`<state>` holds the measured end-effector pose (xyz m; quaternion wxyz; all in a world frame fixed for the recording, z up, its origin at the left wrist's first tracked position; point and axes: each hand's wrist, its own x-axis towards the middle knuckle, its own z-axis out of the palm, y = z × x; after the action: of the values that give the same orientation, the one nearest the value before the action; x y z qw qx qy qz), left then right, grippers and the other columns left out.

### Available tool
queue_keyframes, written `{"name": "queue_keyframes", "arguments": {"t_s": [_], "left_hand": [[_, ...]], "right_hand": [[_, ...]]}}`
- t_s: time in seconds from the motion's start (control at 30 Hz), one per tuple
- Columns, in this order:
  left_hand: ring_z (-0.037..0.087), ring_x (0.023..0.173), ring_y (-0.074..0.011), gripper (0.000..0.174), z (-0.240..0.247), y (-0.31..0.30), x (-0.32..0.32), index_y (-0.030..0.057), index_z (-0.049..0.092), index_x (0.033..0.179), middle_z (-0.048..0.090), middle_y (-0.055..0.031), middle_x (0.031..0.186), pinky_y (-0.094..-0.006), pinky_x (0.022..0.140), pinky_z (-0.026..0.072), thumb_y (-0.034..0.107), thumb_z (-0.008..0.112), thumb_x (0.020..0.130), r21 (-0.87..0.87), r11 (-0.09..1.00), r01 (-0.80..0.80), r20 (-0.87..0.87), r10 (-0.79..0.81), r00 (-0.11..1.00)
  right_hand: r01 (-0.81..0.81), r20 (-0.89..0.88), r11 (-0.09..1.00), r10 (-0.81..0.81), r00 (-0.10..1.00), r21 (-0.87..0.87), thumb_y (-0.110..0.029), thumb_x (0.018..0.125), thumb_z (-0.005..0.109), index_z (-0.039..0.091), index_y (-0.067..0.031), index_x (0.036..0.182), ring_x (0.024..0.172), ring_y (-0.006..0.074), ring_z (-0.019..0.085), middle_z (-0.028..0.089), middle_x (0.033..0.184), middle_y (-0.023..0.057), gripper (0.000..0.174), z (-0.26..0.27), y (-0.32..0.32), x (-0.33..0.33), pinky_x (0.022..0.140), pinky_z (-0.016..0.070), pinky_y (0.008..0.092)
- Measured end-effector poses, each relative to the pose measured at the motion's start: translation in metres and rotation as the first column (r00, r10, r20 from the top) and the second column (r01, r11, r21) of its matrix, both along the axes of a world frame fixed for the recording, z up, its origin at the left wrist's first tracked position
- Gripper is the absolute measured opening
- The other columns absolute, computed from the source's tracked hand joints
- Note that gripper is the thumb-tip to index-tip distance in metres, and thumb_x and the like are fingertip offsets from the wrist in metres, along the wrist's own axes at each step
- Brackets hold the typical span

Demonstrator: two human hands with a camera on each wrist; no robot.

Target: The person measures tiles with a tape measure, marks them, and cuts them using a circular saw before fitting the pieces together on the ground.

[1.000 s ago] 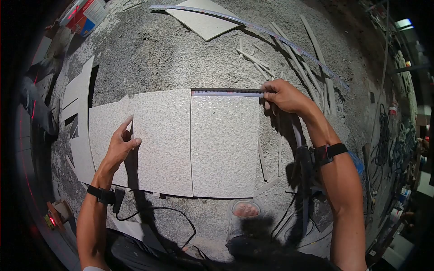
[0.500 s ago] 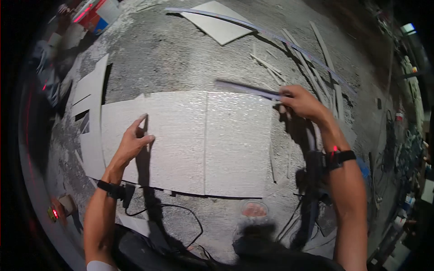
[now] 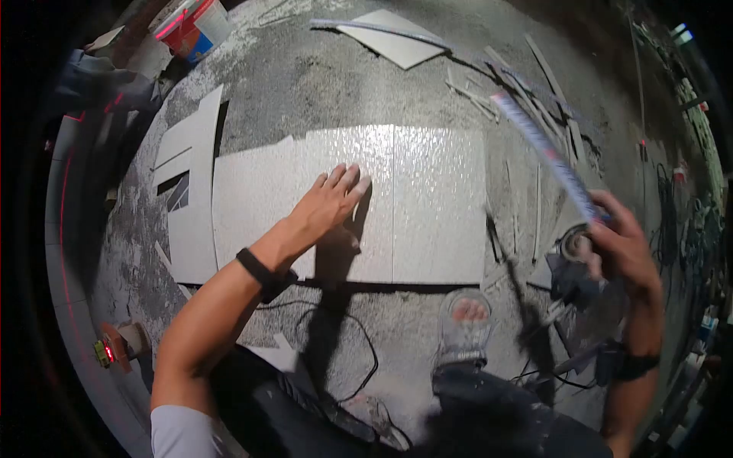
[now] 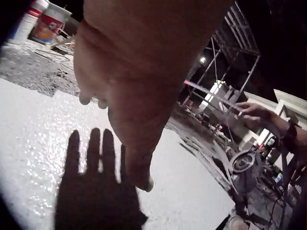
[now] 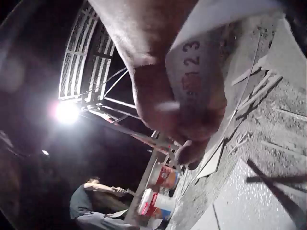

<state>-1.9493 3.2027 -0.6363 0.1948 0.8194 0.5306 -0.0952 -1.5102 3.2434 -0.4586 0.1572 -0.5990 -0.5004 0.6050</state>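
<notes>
My right hand [image 3: 622, 240] grips a strip of measuring tape [image 3: 546, 153], whose free end points up and away to the left. Printed numbers show on the tape [image 3: 571, 183] near the grip, and in the right wrist view the blade [image 5: 192, 62] runs past the palm. Over a pale, textured tile [image 3: 343, 244] is my left hand [image 3: 328, 204], fingers extended. Its shadow falls on the tile surface in the left wrist view. A second tile [image 3: 439, 206] lies edge to edge with the first, on its right.
A cut tile piece [image 3: 191, 237] lies at left. Farther off are a diamond-turned tile [image 3: 397, 49], thin strips [image 3: 542, 65] and a bucket [image 3: 210, 30]. Beside my right hand sits a round-headed tool [image 3: 573, 244]. A cable [image 3: 374, 343] crosses the floor near my foot [image 3: 467, 309]. Another person [image 5: 88, 206] works beyond.
My right hand has lifted the measuring tape off the right tile's far edge and drawn it right and nearer. The left hand has moved right across the tile, its fingers now spread forward.
</notes>
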Motion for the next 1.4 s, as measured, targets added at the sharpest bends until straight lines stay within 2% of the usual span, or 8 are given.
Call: {"name": "queue_keyframes", "arguments": {"t_s": [0.3, 0.37, 0.4, 0.53, 0.63, 0.9, 1.27, 1.4], "left_hand": [[0.033, 0.144, -0.0424, 0.117, -0.022, -0.019, -0.006, 0.0034, 0.03, 0.152, 0.031, -0.0279, 0.156, -0.057, 0.112, 0.0359, 0.042, 0.092, 0.06, 0.154, 0.987, 0.048, 0.001, -0.049, 0.999], [0.033, 0.145, -0.0426, 0.117, -0.032, -0.018, -0.008, 0.0037, 0.03, 0.152, 0.031, -0.028, 0.156, -0.0576, 0.112, 0.0361, 0.042, 0.092, 0.06, 0.176, 0.983, 0.049, -0.013, -0.048, 0.999], [0.033, 0.145, -0.0427, 0.118, -0.036, -0.019, -0.008, 0.004, 0.03, 0.153, 0.031, -0.0281, 0.157, -0.0581, 0.111, 0.0364, 0.043, 0.092, 0.06, 0.196, 0.979, 0.055, -0.029, -0.05, 0.998], [0.032, 0.146, -0.0425, 0.081, -0.043, -0.017, -0.009, 0.0052, 0.032, 0.153, 0.029, -0.0265, 0.158, -0.0547, 0.113, 0.0362, 0.02, 0.072, 0.084, 0.211, 0.976, 0.049, -0.072, -0.035, 0.997], [0.034, 0.145, -0.0398, 0.072, -0.028, -0.019, -0.001, 0.0068, 0.034, 0.152, 0.029, -0.0249, 0.158, -0.0558, 0.11, 0.0374, 0.012, 0.064, 0.087, 0.177, 0.984, 0.016, -0.047, -0.008, 0.999], [0.036, 0.144, -0.0406, 0.091, -0.016, -0.018, 0.003, 0.0046, 0.032, 0.152, 0.031, -0.0268, 0.158, -0.057, 0.11, 0.0372, 0.016, 0.079, 0.076, 0.138, 0.99, -0.001, -0.056, 0.009, 0.998], [0.038, 0.144, -0.035, 0.099, -0.011, -0.022, 0.002, 0.0079, 0.033, 0.153, 0.034, -0.0214, 0.158, -0.0551, 0.109, 0.0376, 0.031, 0.084, 0.071, 0.194, 0.98, 0.039, -0.167, -0.006, 0.986], [0.037, 0.144, -0.0358, 0.105, -0.03, -0.024, -0.001, 0.0081, 0.032, 0.153, 0.032, -0.023, 0.158, -0.0558, 0.108, 0.0385, 0.036, 0.088, 0.068, 0.277, 0.96, 0.049, -0.14, -0.011, 0.99]], "right_hand": [[0.043, 0.751, 0.945, -0.286, 0.595, 0.325, -0.057, 0.093, 0.062, 0.038, -0.0041, 0.152, 0.078, 0.0184, 0.052, 0.058, 0.104, 0.0108, 0.083, 0.099, -0.189, 0.301, 0.065, 0.0451, 0.0344], [0.27, 0.753, 0.935, -0.347, 0.559, 0.23, -0.033, 0.101, 0.056, 0.039, -0.0116, 0.153, 0.06, 0.0105, 0.045, 0.055, 0.093, 0.003, 0.059, 0.084, -0.256, 0.4, 0.052, 0.0415, 0.0283], [0.248, 0.791, 0.962, -0.238, 0.563, 0.114, -0.023, 0.102, 0.053, 0.035, -0.0115, 0.156, 0.082, 0.0203, 0.063, 0.062, 0.121, 0.0127, 0.058, 0.077, -0.287, 0.457, 0.072, 0.0521, 0.0344], [-0.222, 0.985, 0.968, 0.086, -0.148, -0.118, -0.012, 0.103, 0.048, 0.028, -0.0053, 0.157, 0.147, 0.0384, 0.031, 0.035, 0.157, 0.023, 0.058, 0.011, -0.291, 0.444, 0.117, 0.0286, 0.0486], [-0.038, 0.906, 0.972, -0.202, 0.372, 0.232, -0.03, 0.105, 0.05, 0.03, -0.0044, 0.156, 0.148, 0.0382, 0.028, 0.029, 0.161, 0.0202, 0.061, -0.013, -0.163, 0.29, 0.118, 0.0293, 0.0483], [0.234, 0.466, 0.926, -0.355, 0.81, 0.297, -0.042, 0.1, 0.054, 0.05, 0.0004, 0.143, 0.133, 0.0312, 0.049, 0.054, 0.143, 0.0164, 0.06, -0.143, 0.056, 0.254, 0.111, 0.0347, 0.0419], [0.139, 0.527, 0.891, -0.374, 0.763, 0.431, -0.02, 0.087, 0.067, 0.045, 0.0083, 0.142, 0.117, 0.0311, 0.061, 0.061, 0.13, 0.0232, 0.066, -0.1, -0.008, 0.213, 0.099, 0.047, 0.0396], [0.473, 0.16, 0.872, -0.488, 0.858, 0.124, -0.011, 0.07, 0.066, 0.053, 0.0042, 0.129, 0.075, 0.0209, 0.065, 0.065, 0.09, 0.0107, 0.063, -0.055, -0.075, 0.137, 0.068, 0.0539, 0.0348]]}}
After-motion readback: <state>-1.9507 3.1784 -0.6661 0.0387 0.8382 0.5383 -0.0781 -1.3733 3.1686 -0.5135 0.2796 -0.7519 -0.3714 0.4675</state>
